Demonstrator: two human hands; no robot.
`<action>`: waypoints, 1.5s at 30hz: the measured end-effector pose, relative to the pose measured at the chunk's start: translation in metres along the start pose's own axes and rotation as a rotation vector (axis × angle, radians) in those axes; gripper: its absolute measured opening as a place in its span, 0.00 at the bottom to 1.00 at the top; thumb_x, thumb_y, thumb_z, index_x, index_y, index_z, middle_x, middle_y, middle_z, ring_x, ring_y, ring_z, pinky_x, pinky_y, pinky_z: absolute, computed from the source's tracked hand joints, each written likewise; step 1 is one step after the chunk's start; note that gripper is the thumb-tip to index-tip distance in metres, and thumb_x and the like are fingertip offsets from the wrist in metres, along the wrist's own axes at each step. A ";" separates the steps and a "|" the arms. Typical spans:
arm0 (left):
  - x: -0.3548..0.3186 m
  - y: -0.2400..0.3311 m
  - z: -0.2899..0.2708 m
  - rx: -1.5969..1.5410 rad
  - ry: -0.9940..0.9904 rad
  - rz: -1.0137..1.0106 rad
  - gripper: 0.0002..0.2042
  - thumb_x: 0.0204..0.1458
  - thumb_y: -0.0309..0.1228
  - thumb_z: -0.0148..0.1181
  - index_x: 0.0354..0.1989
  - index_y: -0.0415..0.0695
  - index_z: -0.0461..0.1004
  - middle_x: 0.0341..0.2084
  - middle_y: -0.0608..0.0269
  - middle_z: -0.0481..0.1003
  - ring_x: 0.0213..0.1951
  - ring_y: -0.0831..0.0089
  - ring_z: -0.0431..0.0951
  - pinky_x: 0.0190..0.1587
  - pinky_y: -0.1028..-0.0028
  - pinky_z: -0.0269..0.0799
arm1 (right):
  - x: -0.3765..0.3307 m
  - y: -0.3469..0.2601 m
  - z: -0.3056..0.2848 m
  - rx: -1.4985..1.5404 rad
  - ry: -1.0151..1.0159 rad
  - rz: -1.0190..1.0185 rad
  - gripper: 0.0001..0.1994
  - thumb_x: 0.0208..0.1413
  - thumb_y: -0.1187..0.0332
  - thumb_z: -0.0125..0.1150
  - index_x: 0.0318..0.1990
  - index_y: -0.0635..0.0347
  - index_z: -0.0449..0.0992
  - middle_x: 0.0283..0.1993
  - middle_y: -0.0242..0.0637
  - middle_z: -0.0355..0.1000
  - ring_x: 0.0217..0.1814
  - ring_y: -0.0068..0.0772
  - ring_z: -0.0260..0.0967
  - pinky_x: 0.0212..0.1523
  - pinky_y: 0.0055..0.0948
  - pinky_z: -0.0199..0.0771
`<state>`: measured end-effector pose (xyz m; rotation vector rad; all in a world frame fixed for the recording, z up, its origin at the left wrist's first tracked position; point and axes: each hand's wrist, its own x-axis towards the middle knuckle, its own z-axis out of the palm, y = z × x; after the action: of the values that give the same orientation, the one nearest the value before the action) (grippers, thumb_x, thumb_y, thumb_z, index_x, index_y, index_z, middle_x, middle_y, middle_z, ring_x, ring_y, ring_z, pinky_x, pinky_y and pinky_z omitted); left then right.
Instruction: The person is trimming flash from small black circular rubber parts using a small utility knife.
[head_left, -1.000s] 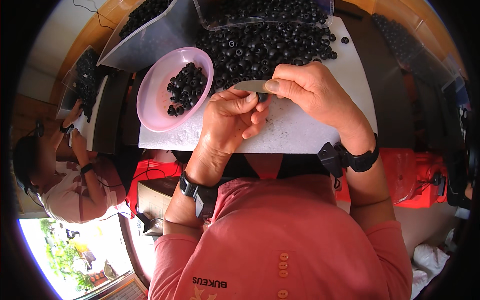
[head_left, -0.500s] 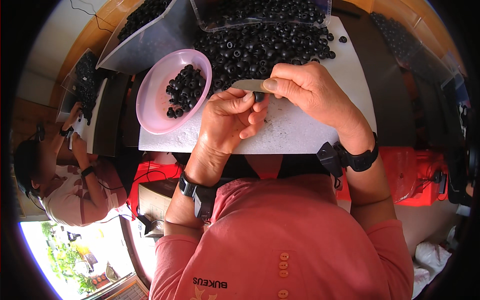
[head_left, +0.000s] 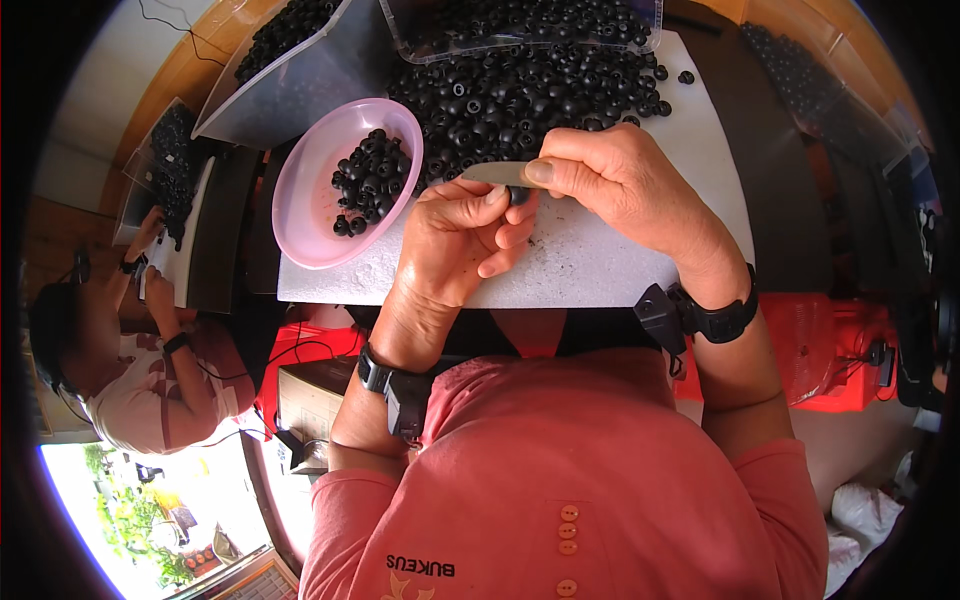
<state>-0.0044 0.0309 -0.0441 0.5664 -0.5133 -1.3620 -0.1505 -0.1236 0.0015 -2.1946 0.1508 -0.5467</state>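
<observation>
Between the thumb and fingers of my left hand is a small round black part, partly covered by the fingers. My right hand is closed on a small knife; its blade lies across the top of the black part and points left. A big heap of similar black parts, some with open holes, spreads over the far side of the white board. Left of my hands stands a pink bowl with a smaller pile of these parts in it.
A clear plastic bin leans at the far left, and another clear container lies tipped behind the heap. Dark crumbs dot the board near my left fingers. At the left, a co-worker sits at another board with black parts.
The knife blade has tilted slightly on the black part. Both my hands stay in nearly the same place.
</observation>
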 end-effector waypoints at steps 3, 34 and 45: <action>0.001 0.001 -0.002 -0.052 -0.018 -0.008 0.16 0.62 0.29 0.55 0.49 0.24 0.71 0.29 0.56 0.70 0.25 0.75 0.67 0.16 0.80 0.58 | 0.000 0.003 0.002 -0.003 0.000 -0.026 0.16 0.62 0.59 0.60 0.26 0.59 0.76 0.14 0.39 0.64 0.15 0.34 0.62 0.21 0.34 0.61; -0.019 0.058 0.016 1.953 0.393 0.771 0.13 0.43 0.18 0.67 0.39 0.43 0.82 0.38 0.66 0.75 0.42 0.75 0.74 0.35 0.77 0.71 | -0.003 -0.010 -0.019 0.617 0.534 0.040 0.18 0.66 0.60 0.59 0.26 0.63 0.75 0.16 0.23 0.59 0.17 0.12 0.54 0.19 0.18 0.59; 0.045 0.008 0.054 2.209 -0.071 0.650 0.14 0.40 0.21 0.70 0.37 0.44 0.78 0.33 0.62 0.70 0.39 0.60 0.70 0.38 0.62 0.70 | -0.002 -0.007 -0.019 0.585 0.571 0.040 0.18 0.64 0.61 0.59 0.25 0.65 0.76 0.13 0.25 0.60 0.16 0.13 0.56 0.17 0.20 0.55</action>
<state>-0.0264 -0.0167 0.0032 1.7978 -1.9883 0.3569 -0.1612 -0.1322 0.0169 -1.4277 0.2931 -1.0394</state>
